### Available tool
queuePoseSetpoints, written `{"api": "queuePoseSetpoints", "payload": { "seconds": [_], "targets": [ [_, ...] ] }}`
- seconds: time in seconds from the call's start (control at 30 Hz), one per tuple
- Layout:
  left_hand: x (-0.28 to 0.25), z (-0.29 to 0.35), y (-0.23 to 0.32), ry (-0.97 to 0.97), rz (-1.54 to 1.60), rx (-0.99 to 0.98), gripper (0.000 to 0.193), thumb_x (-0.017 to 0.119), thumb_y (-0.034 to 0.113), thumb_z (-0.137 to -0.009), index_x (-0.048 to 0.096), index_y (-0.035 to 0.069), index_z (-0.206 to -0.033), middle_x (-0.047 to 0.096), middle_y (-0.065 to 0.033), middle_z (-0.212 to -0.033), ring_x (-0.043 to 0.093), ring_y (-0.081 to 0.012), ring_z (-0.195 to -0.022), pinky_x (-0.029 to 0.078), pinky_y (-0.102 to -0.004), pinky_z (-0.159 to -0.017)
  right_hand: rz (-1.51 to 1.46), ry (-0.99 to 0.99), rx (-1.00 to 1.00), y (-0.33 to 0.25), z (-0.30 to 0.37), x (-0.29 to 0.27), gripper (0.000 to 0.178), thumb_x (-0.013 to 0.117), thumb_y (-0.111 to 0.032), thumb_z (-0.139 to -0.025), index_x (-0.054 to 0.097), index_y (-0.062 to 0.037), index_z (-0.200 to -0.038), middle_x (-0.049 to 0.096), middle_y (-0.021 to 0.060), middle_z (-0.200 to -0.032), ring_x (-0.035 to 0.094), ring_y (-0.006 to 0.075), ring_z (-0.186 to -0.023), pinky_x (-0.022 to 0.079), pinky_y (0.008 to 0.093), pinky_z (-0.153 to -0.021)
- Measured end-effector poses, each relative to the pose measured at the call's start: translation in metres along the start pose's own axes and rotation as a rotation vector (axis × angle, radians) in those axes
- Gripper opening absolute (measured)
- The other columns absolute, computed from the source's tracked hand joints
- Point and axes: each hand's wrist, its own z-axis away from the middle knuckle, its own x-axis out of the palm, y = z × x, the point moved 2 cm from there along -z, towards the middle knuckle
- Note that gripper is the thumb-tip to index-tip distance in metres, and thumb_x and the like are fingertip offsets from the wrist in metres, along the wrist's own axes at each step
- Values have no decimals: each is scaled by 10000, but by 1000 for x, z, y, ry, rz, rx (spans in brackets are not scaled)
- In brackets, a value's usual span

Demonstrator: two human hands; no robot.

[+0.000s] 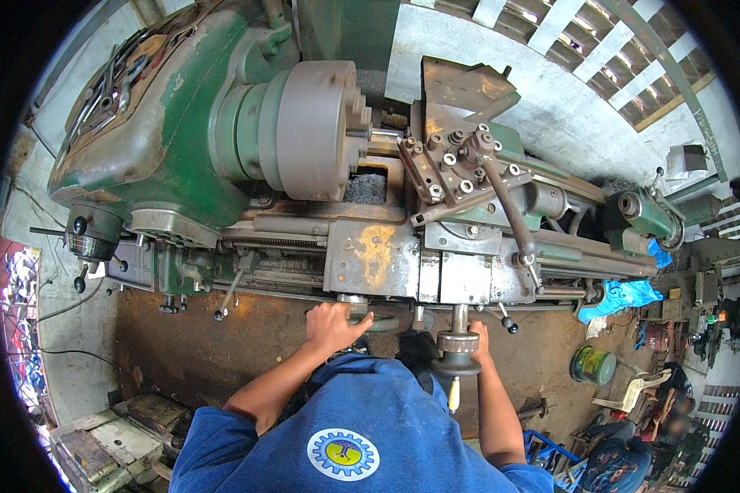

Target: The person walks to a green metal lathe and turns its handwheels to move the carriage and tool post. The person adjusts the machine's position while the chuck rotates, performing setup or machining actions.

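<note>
I stand at a green metal-turning lathe (181, 148). My left hand (335, 326) is closed on the rim of the carriage handwheel (380, 324), its thumb reaching out to the right. My right hand (480, 341) curls against the right side of the cross-slide handwheel (458, 343), which partly hides its fingers. A cream-coloured crank handle (454, 396) points down from that wheel. Above my hands, the tool post (462, 164) with its long lever (510, 205) sits on the carriage (374, 259). The large grey chuck (316, 131) faces it from the left.
Spanners (115, 90) lie on the headstock. Metal chips (366, 187) fill a gap in the bed. The tailstock (640, 215) stands at the right. Beyond are a blue cloth (621, 297), a green bucket (592, 365), a pale chair (633, 390) and another person (621, 460) at lower right.
</note>
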Motion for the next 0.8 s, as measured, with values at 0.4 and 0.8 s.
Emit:
{"api": "queuePoseSetpoints", "payload": {
  "seconds": [0.4,0.8],
  "targets": [
    [0,0,-1,3,12,-9,599,715,613,-770,737,22,-680,686,-198,-638,713,-377,-644,568,-479,-622,-8,33,-21,13,-1,9,493,732,-256,-747,720,-15,-1177,718,285,-942,714,420,-950,550,464,-877],
    [-3,1,-2,28,25,13,593,721,593,-776,734,8,-676,674,-211,-627,712,-378,-640,567,-478,-613,-43,68,-23,5,2,5,501,758,-274,-729,726,-8,-1152,710,285,-907,710,430,-921,551,476,-841]
  ]
}}
